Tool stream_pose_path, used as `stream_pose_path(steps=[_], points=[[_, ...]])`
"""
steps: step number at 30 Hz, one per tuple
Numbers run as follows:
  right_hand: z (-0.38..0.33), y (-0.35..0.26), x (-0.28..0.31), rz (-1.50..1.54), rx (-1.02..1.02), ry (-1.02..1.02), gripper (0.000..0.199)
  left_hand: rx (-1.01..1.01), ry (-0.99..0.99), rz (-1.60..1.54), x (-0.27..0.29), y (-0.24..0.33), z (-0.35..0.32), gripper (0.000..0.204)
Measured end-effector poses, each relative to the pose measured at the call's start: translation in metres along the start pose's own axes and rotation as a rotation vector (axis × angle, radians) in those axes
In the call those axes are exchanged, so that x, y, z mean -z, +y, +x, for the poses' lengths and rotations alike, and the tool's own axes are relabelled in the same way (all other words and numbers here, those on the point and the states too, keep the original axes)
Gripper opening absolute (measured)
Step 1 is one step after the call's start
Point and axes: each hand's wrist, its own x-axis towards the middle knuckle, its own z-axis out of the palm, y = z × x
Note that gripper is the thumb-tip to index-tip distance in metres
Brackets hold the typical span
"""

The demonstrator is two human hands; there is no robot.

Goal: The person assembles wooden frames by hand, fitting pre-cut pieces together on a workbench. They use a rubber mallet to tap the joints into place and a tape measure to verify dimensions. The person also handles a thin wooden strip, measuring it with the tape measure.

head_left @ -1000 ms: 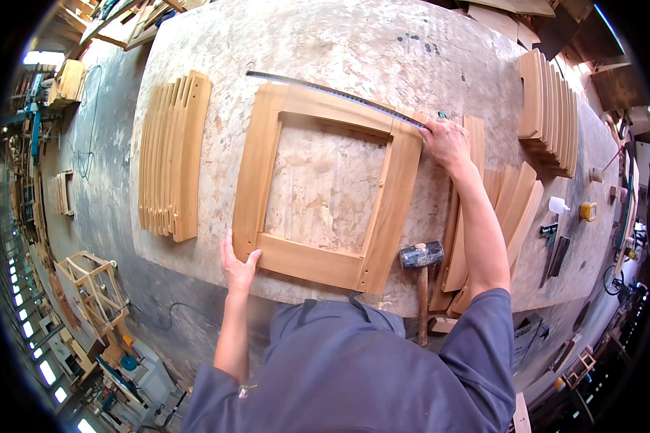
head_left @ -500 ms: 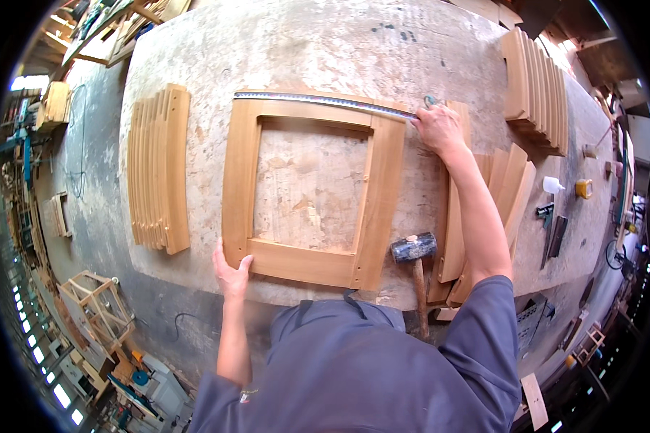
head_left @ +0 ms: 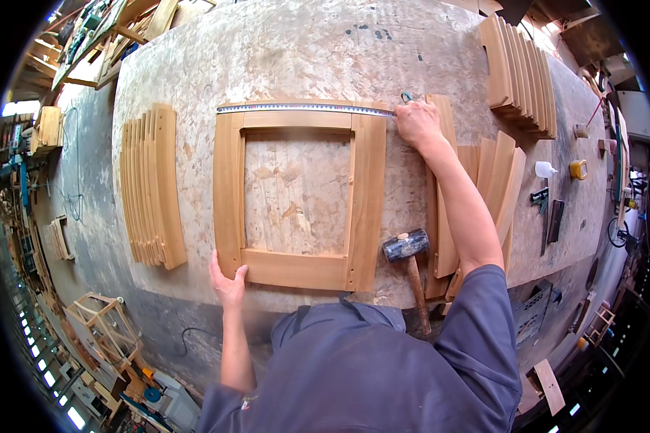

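Observation:
A rectangular wooden frame [head_left: 296, 271] lies flat on the worktable, its middle open. Along its far rail stretches a tape measure [head_left: 303, 108], the blade running from the left outer edge to just past the right one. My right hand [head_left: 417, 123] is closed around the tape's case, most of which the fingers hide; a bit of green shows above them. At the near left corner my left hand [head_left: 228, 286] grips the frame, fingers along its left side and thumb at the near edge. A mallet [head_left: 406, 246] with a dark head and wooden handle lies right of the frame.
Slatted wooden pieces [head_left: 152, 187] are stacked at left, and more [head_left: 520, 79] at far right. Loose boards [head_left: 500, 173] lie under and beside my right forearm. Farther right are a white bottle [head_left: 545, 169], a yellow container [head_left: 578, 169] and a dark tool [head_left: 540, 199].
The view has shifted and turned slightly, so the frame sits straighter and further left in it. Both hands keep their places on the frame and the tape.

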Motion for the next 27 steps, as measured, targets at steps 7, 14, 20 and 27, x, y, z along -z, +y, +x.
stream_pose_path(steps=[7, 14, 20, 27], points=[[-0.006, -0.005, 0.003, 0.384, -0.131, 0.114, 0.029, 0.015, -0.002, 0.023, 0.001, -0.001, -0.002, 0.084], [-0.003, -0.009, -0.006, 0.391, -0.507, -0.045, 0.05, 0.027, -0.014, -0.019, -0.001, -0.012, 0.018, 0.085], [-0.057, -0.043, 0.03, 0.229, -0.439, 0.088, 0.049, -0.057, -0.059, 0.096, -0.005, 0.02, 0.074, 0.091], [-0.191, -0.098, -0.011, 0.781, -0.318, -0.203, 0.061, -0.025, -0.128, -0.026, -0.001, 0.033, 0.101, 0.075]])
